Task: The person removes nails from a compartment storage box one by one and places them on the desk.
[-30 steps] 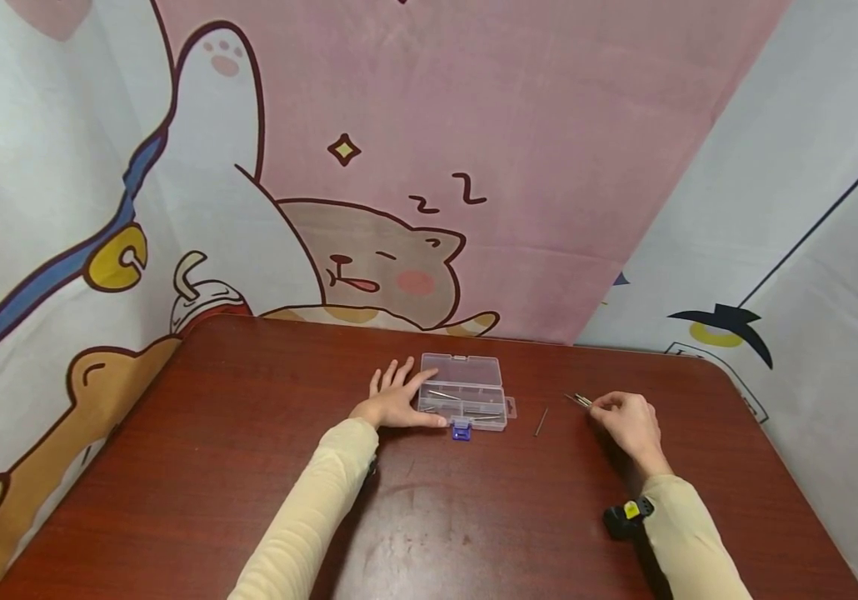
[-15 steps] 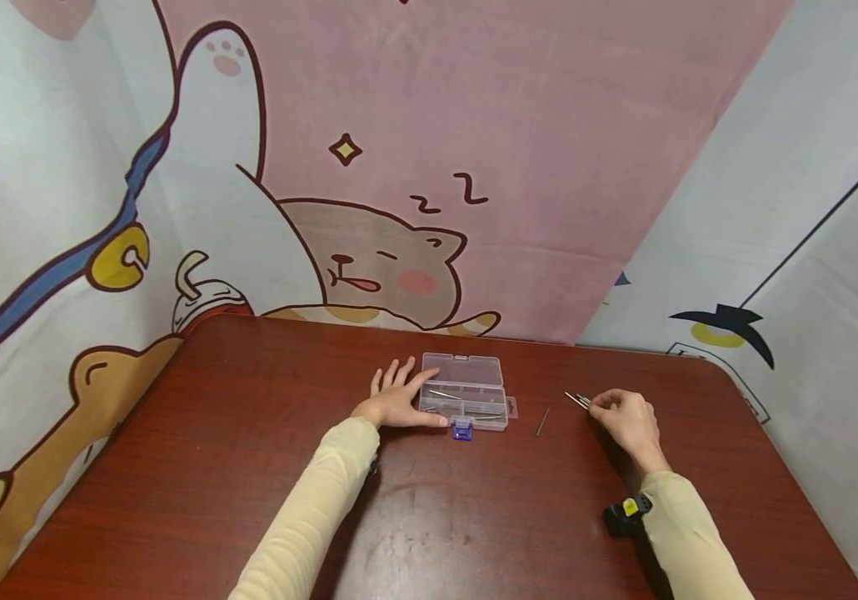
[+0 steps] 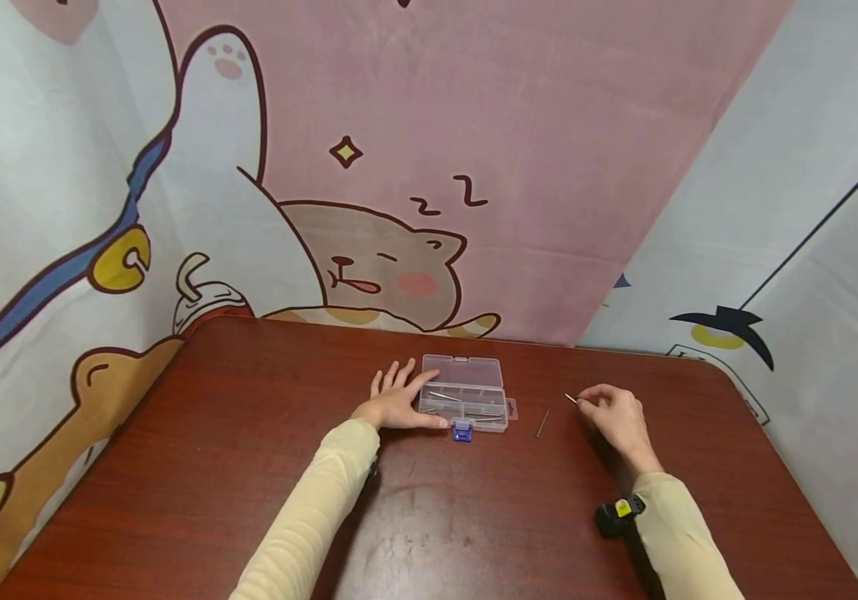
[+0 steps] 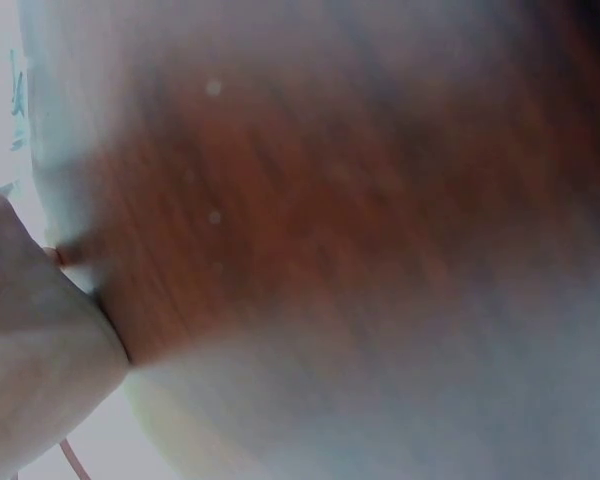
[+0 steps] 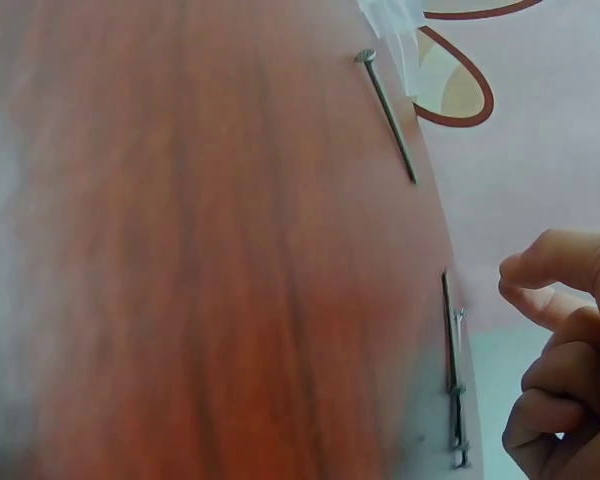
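Observation:
My left hand (image 3: 395,407) rests against the left side of a clear plastic box (image 3: 505,423), fingers spread, thumb along its front edge. The box lies with its lid raised at the back, and some nails (image 3: 444,396) lie in its compartments. My right hand (image 3: 620,417) hovers at a few nails (image 3: 571,397) on the table, partly covering them in the head view. The right wrist view shows these nails (image 5: 454,380) beside the hand (image 5: 570,350), thumb and index extended towards each other, other fingers curled. A single nail (image 3: 541,422) lies between box and right hand.
The reddish-brown wooden table (image 3: 429,517) ends in rounded back corners. Close behind it hangs a cloth (image 3: 534,167) printed with cartoon animals. A blue latch (image 3: 462,432) sticks out at the box's front, and a clear hanging tab (image 3: 512,409) at its right.
My right hand has shifted a little to the left and covers more of the nails in the head view. The left hand and the box have stayed in place.

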Tool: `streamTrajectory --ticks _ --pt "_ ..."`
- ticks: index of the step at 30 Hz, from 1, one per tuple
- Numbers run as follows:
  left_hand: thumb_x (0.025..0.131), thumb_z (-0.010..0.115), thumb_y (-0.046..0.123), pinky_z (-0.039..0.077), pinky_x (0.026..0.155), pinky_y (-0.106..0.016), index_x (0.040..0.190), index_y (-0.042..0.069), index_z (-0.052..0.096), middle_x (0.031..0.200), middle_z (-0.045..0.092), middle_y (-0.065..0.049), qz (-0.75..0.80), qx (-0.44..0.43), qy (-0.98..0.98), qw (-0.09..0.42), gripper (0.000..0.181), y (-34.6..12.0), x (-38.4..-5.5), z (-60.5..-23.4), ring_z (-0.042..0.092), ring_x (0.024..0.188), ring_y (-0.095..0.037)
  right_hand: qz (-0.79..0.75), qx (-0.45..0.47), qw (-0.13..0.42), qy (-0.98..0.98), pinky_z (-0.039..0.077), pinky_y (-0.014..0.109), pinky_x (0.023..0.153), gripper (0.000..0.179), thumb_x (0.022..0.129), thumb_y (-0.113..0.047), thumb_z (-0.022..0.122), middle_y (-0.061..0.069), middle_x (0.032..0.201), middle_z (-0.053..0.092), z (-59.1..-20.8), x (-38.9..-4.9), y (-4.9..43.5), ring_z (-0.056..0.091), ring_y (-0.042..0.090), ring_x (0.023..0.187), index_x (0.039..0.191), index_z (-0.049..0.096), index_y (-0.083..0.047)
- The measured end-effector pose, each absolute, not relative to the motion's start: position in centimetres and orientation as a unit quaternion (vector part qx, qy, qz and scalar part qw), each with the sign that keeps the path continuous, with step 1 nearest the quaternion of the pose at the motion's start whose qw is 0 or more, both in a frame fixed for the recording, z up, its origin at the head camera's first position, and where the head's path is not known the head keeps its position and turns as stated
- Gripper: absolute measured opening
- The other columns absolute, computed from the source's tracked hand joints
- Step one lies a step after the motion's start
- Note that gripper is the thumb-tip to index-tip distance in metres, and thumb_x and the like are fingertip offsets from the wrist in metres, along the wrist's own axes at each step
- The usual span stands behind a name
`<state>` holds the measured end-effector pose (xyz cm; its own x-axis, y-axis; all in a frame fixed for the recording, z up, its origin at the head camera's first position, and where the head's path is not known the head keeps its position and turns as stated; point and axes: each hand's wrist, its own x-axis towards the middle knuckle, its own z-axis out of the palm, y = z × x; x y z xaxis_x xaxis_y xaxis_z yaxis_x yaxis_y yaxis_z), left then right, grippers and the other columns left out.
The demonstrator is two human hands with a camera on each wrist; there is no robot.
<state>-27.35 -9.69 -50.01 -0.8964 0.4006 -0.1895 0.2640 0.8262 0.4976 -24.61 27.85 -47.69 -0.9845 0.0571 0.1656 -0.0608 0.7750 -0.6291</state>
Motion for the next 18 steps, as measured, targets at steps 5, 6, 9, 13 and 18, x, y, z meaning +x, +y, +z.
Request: streamTrajectory --ticks 5,6,9,13,18 --pt "0.072 0.066 0.071 -0.009 0.110 -0.052 0.153 0.040 0.020 0.161 0.000 -0.010 0.229 0.177 0.946 0.146 0.099 -9.7 -27.4 -50.2 -0.006 0.145 -0.033 0.348 0.021 0.070 -0.934 0.029 0.028 0.046 0.016 0.087 -0.013 0.068 -0.003 0.056 0.041 -47.1 -24.8 26.4 0.037 0.014 0.050 0.096 0.071 0.000" --pt "0.072 0.067 0.071 -0.009 0.110 -0.052 0.153 0.040 0.020 0.161 0.000 -0.010 0.228 0.176 0.947 0.145 0.099 -9.7 -27.4 -50.1 -0.006 0.145 -0.033 0.351 0.029 0.066 -0.934 0.029 0.028 0.046 0.014 0.087 -0.012 0.068 -0.003 0.055 0.040 -47.2 -24.8 26.0 0.036 0.013 0.050 0.095 0.071 0.000" --pt "0.072 0.067 0.071 -0.009 0.110 -0.052 0.153 0.039 0.021 0.161 0.000 -0.011 0.227 0.175 0.947 0.144 0.099 -9.7 -27.3 -50.0 -0.006 0.145 -0.034 0.352 0.056 0.052 -0.933 0.028 0.027 0.046 0.010 0.086 -0.011 0.069 -0.003 0.054 0.040 -47.3 -25.1 24.9 0.035 0.012 0.049 0.092 0.071 -0.002" --pt "0.072 0.067 0.071 -0.009 0.110 -0.052 0.153 0.039 0.020 0.161 -0.001 -0.010 0.226 0.172 0.947 0.146 0.099 -9.7 -27.3 -49.9 -0.006 0.145 -0.033 0.354 0.088 0.036 -0.931 0.029 0.026 0.045 0.008 0.085 -0.009 0.070 -0.005 0.054 0.043 -47.5 -25.5 23.4 0.036 0.010 0.047 0.090 0.071 -0.004" --pt "0.071 0.066 0.072 -0.008 0.110 -0.052 0.153 0.040 0.020 0.161 0.000 -0.009 0.224 0.172 0.949 0.144 0.099 -9.7 -27.4 -50.1 -0.006 0.145 -0.033 0.367 0.117 0.038 -0.922 0.027 0.025 0.045 0.005 0.082 -0.007 0.072 -0.006 0.053 0.039 -47.5 -26.0 21.4 0.034 0.009 0.047 0.087 0.072 -0.005"
